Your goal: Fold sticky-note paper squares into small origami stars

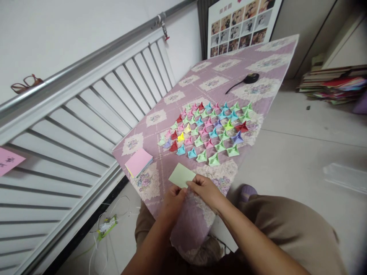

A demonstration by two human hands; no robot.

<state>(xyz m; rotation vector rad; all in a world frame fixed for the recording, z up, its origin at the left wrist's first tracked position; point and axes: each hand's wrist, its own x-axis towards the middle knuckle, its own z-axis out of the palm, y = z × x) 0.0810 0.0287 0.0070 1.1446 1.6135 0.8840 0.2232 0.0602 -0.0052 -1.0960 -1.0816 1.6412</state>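
Observation:
A flat sheet of pale green paper [181,175] is held between my two hands above the near part of the table. My left hand [175,196] pinches its near edge, the thumb on top. At its right corner, the thumb and fingers of my right hand [205,189] close on the same sheet. Beyond it stand several rows of small folded paper boats [213,159] in green, blue, pink, red, yellow and purple. To the left lies a stack of coloured paper squares [139,162], a pink one on top.
A purple flowered cloth covers the table [197,86]. A black tape measure [251,78] lies at the far right. A white radiator [94,110] borders the left side, and a cable with a green tag [107,227] rests on the floor below.

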